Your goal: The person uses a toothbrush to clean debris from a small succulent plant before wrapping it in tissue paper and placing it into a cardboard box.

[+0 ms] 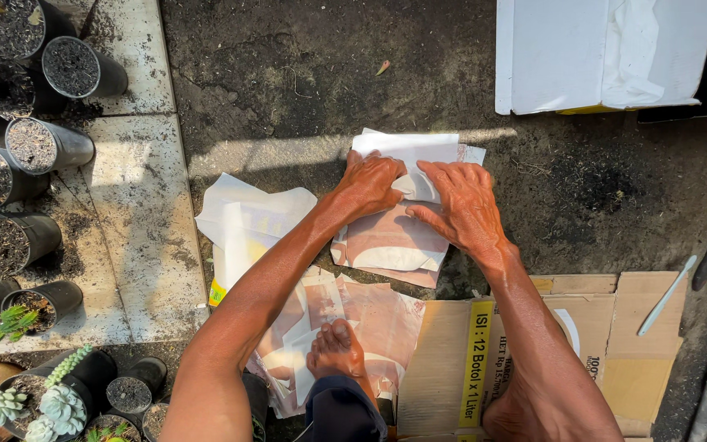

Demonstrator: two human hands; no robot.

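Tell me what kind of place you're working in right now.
Likely an outdoor garden or nursery yard: black soil-filled pots with small succulents line a paved edge, and both hands fold paper on bare dirt ground.

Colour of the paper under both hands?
White with faded pinkish-red print; the paper bundle shows best in the head view.

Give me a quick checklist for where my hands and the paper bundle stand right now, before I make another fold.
1. Both hands on the bundle: ok. Left hand and right hand press on the folded paper bundle.
2. Bundle resting on the ground: ok, it lies on the dark soil.
3. What is wrapped inside: cannot tell, the paper hides it.
4. Spare paper within reach: ok, loose sheets lie beside the left forearm.
5. Foot off the bundle: ok, the bare foot rests on other sheets nearer the body.
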